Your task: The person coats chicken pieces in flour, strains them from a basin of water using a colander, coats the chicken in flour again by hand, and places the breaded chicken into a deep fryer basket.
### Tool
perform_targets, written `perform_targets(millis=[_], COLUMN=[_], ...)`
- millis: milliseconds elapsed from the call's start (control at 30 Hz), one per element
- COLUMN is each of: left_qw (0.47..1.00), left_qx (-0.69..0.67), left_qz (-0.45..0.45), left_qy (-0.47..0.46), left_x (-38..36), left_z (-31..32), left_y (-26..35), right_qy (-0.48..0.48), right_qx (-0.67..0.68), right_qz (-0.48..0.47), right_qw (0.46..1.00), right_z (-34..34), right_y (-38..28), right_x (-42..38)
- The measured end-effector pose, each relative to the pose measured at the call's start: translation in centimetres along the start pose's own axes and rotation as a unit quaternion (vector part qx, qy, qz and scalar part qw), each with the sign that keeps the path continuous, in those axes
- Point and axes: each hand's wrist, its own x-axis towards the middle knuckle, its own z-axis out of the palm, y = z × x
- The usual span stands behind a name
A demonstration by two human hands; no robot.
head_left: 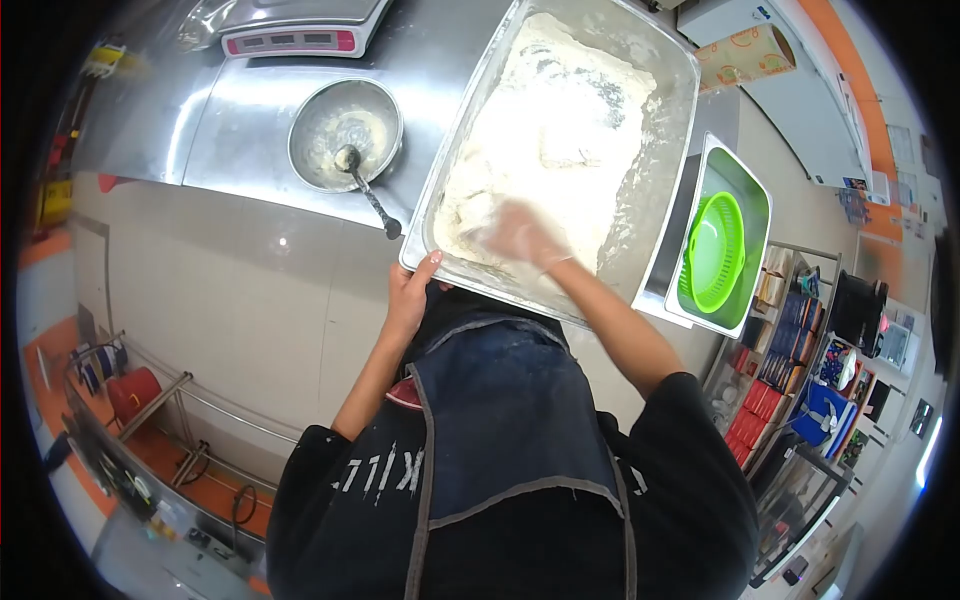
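A large metal tray point(650, 215) stands at the table's front edge with a wide bed of white flour point(560, 130) in it. At the tray's near left corner, my left hand point(411, 283) grips the rim, thumb on top. My right hand point(520, 236), in what looks like a clear glove, is down in the flour near the tray's front and is smeared by motion; its fingers cannot be made out. To the left sits a metal bowl point(318, 165) with pale residue, and a black-handled scoop point(372, 200) leans across its near rim.
A scale point(290, 42) with a pink-edged panel is at the back left. Right of the tray, a green basket point(716, 252) sits in a metal pan point(760, 215). A printed roll point(745, 57) lies at the back right. Shelves with packets point(770, 385) stand farther right.
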Motion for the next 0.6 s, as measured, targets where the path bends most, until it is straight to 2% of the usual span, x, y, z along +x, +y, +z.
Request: perform_targets(millis=[67, 167, 200, 233, 267, 300, 333, 367, 400, 433, 533, 600], left_qw=[1.000, 1.000, 1.000, 1.000, 1.000, 1.000, 1.000, 1.000, 1.000, 1.000, 1.000, 1.000], left_qx=[0.009, 0.027, 0.030, 0.029, 0.028, 0.026, 0.020, 0.014, 0.008, 0.005, 0.006, 0.011], left_qz=[-0.001, -0.004, -0.002, -0.001, 0.000, -0.002, 0.000, 0.001, 0.003, 0.005, 0.007, 0.006], left_qy=[-0.002, -0.008, -0.008, -0.009, -0.009, -0.009, -0.007, -0.005, -0.006, -0.008, -0.016, -0.022], left_x=[0.0, -0.3, -0.2, -0.1, 0.0, 0.0, 0.1, 0.1, 0.0, 0.1, 0.1, 0.1], left_z=[-0.1, -0.1, -0.1, -0.2, -0.2, -0.2, -0.2, -0.2, -0.2, -0.3, -0.5, -0.4], left_y=[0.4, 0.7, 0.7, 0.6, 0.6, 0.5, 0.4, 0.4, 0.3, 0.2, -0.1, 0.2], right_qy=[-0.012, -0.202, -0.219, -0.230, -0.236, -0.187, -0.139, -0.104, -0.064, -0.020, -0.013, 0.019], right_qx=[0.050, 0.052, 0.210, 0.360, 0.501, 0.529, 0.554, 0.386, 0.205, 0.018, 0.128, 0.085], right_qz=[-0.064, -0.063, -0.051, -0.038, -0.023, -0.010, 0.002, 0.014, 0.027, 0.039, -0.015, -0.123], right_qw=[0.997, 0.976, 0.952, 0.903, 0.832, 0.828, 0.821, 0.917, 0.976, 0.999, 0.992, 0.989], right_z=[0.1, -3.1, -3.4, -3.4, -3.2, -2.2, -3.0, -3.4, -4.1, -5.1, -4.0, -1.3], right_y=[-2.9, -2.7, -1.3, 1.0, 3.5, 6.9, 7.3, 7.4, 7.6, 6.9, 4.0, 1.7], right_x=[-0.2, 0.5, 0.5, 0.4, 0.3, 0.3, 0.2, 0.5, 0.5, 0.3, 0.5, 1.2])
